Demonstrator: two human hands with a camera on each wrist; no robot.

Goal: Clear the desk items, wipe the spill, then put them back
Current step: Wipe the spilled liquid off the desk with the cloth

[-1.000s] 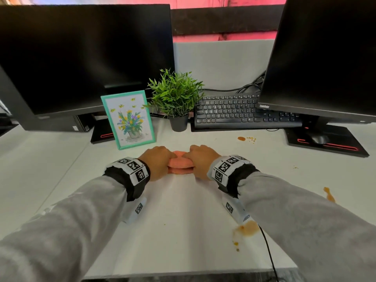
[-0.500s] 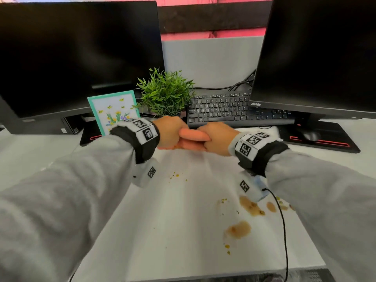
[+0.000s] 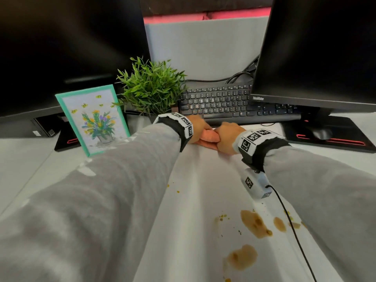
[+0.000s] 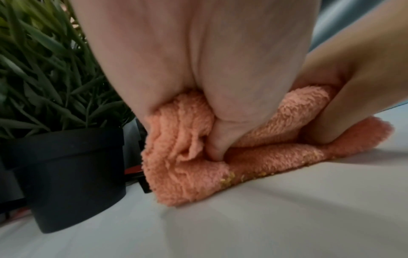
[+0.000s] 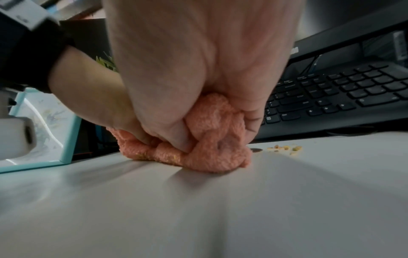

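Note:
A bunched orange cloth lies on the white desk just in front of the keyboard. My left hand grips its left end and my right hand grips its right end, both pressing it onto the desk. In the left wrist view the cloth carries yellow crumbs along its lower edge. In the right wrist view the cloth bulges between my curled fingers. Brown spill patches and a second patch lie on the desk nearer to me.
A potted green plant and a teal-framed flower picture stand left of the cloth. Two black monitors flank the keyboard. Crumbs lie right of the cloth. A black cable runs from my right wrist.
Both hands have pushed the cloth away from me, from mid-desk up to the keyboard's front edge. More of the brown spill near the front edge has come into view.

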